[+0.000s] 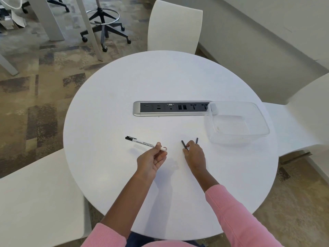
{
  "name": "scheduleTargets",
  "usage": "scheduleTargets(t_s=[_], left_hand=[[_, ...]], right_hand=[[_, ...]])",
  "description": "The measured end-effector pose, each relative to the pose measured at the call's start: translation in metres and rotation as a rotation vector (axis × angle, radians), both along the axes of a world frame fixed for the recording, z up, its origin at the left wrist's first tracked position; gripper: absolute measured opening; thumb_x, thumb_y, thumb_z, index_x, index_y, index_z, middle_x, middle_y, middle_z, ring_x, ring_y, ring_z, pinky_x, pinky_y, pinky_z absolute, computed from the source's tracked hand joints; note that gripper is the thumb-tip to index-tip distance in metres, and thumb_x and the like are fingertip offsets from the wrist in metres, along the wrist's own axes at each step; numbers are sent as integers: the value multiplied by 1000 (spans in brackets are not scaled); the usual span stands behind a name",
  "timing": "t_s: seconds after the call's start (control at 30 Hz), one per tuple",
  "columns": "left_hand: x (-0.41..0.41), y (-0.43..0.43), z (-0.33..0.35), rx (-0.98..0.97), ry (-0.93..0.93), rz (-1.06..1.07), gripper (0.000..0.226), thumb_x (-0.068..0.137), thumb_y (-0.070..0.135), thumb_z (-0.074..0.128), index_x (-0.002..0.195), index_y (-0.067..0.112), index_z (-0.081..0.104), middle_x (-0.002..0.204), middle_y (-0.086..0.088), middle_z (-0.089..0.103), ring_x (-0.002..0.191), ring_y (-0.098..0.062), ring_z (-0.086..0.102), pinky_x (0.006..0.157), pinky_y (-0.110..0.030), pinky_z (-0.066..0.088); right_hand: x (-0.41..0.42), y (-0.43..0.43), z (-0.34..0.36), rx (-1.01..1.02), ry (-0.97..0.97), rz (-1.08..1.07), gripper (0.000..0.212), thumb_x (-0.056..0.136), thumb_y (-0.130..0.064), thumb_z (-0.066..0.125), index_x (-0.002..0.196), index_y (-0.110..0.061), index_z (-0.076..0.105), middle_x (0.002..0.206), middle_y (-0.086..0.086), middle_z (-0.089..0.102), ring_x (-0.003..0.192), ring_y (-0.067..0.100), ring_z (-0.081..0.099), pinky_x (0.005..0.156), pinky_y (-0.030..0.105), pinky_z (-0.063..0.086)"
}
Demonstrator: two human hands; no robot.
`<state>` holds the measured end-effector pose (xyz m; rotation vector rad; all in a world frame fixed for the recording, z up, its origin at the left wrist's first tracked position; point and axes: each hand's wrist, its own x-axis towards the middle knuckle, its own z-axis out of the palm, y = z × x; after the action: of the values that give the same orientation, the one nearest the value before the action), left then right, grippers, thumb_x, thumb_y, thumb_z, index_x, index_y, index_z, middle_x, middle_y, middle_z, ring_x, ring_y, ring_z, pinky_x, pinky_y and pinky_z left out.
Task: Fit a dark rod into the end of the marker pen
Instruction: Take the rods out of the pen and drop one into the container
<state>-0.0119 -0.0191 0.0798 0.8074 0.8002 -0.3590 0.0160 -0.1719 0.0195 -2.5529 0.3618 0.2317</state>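
On a round white table (160, 82), seen from above through a head-worn camera, two bare hands with pink sleeves are at work. A white marker pen (145, 143) with a black cap is held clear of the surface by the left hand (151, 162); its fingers are closed round the barrel near the uncapped white end, which points toward the right. Two dark rods lie on the table near the right hand (195, 155). One dark rod (185, 145) is being pinched between the thumb and fingertips of that hand, while the second rod (196, 140) rests just beyond the knuckles, apparently untouched. Whether the pinched rod is lifted or resting on the surface cannot be told. A clear plastic container (263, 122) stands to the right, beside a recessed power strip (170, 108).

For the step in hand, a firm grip near the rod's middle is advised, so that it does not pivot. The pen's open end should be kept steady and turned toward the rod, and the two lined up along one axis before any pushing is done.
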Motion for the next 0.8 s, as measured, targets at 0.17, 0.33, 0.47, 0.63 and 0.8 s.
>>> scheduleTargets(t_s=[0.17, 0.33, 0.47, 0.63, 0.8], left_hand=[[-1, 2, -4, 32, -11, -36, 10, 83, 10, 64, 73, 8, 64, 56, -2, 70, 46, -8, 64, 63, -23, 56], [-1, 3, -8, 57, -58, -109, 14, 85, 13, 63, 73, 7, 64, 57, -1, 70, 47, -9, 64, 63, -22, 57], [-1, 1, -9, 91, -92, -220, 17, 89, 17, 57, 78, 5, 65, 63, -3, 62, 46, -10, 61, 69, -27, 56], [-4, -5, -12, 130, -125, -373, 22, 93, 21, 51, 89, 6, 65, 66, -2, 48, 46, -9, 50, 72, -29, 56], [-6, -6, -22, 356, -176, -483, 25, 92, 22, 52, 78, 8, 67, 64, -3, 53, 49, -12, 51, 67, -27, 53]], right_hand=[[-1, 4, -3, 23, 4, -25, 23, 89, -14, 53, 107, 0, 50, 109, 21, 59, 102, 35, 54, 82, 40, 45], [-4, 8, 1, 142, -53, -110, 24, 89, -17, 54, 109, -4, 53, 102, 19, 60, 93, 31, 58, 80, 35, 44], [-5, 19, 20, 559, 128, -160, 31, 91, -36, 48, 88, -10, 65, 72, 2, 59, 62, 13, 52, 59, 23, 39], [-8, 27, 33, 962, 343, -176, 39, 87, -48, 51, 75, -15, 68, 55, -7, 51, 50, 8, 37, 50, 18, 34], [-10, 25, 30, 984, 286, -178, 23, 87, -32, 57, 74, -14, 65, 59, -2, 42, 47, 4, 37, 44, 13, 33]])
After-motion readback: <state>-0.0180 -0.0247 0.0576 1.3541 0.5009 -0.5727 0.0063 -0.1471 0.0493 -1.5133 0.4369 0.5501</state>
